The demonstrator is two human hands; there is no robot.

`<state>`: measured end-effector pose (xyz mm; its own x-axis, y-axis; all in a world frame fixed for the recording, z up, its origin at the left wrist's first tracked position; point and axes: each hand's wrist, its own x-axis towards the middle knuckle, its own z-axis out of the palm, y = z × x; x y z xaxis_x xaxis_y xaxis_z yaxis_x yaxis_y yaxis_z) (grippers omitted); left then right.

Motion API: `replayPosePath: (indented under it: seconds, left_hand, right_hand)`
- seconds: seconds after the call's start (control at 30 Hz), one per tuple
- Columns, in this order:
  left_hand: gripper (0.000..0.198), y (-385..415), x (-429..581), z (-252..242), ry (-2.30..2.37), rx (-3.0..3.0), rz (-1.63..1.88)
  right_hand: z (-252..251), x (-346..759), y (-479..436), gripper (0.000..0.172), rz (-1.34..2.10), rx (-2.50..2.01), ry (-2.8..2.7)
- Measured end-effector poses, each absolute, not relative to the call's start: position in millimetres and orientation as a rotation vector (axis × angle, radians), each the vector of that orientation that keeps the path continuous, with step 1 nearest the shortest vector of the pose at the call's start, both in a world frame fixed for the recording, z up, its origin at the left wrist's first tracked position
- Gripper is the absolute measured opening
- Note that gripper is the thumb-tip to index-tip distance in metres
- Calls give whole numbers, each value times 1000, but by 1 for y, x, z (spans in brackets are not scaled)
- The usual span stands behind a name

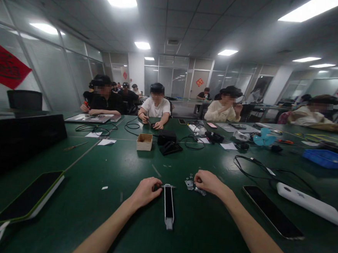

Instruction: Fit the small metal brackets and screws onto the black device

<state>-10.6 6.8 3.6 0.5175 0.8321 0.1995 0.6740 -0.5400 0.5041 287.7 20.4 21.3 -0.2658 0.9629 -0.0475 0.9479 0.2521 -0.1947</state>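
Note:
A narrow device with a white frame and a dark middle (168,203) lies lengthwise on the green table, a grey block at its near end. Across its far end runs a thin metal rod (171,186). My left hand (147,190) rests on the table at the left of that end, fingers closed on the rod's dark end. To the right, my right hand (207,182) is closed in a pinch over small metal parts (189,184); what its fingertips hold is hidden. Tiny rings or nuts lie just beyond those parts.
Near my right arm lie a dark phone (273,211) and a white power strip (310,203). A green-edged tablet-like device (32,198) is at left. Farther off stand a small cardboard box (144,142), a black box (166,137) and a blue tray (327,158). Several people sit opposite.

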Motion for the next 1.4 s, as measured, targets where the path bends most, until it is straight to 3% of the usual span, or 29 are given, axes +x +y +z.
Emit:
replayPosePath:
  seconds: [0.33,0.6,0.87,1.4]
  left_hand:
    - [24,6,-11,3,1236,2387,609]
    - [25,6,-11,3,1217,2392,621]
    - [24,5,-11,4,1210,2368,655]
    - [11,4,-8,4,1261,2398,689]
  right_hand:
    - [17,282,25,13,469,-1970,-2327]
    - [12,287,23,4,540,-1806,-2282]
    - [13,276,14,20,201,-1480,-2236]
    - [-3,226,-5,23,584,-1282,-2320]
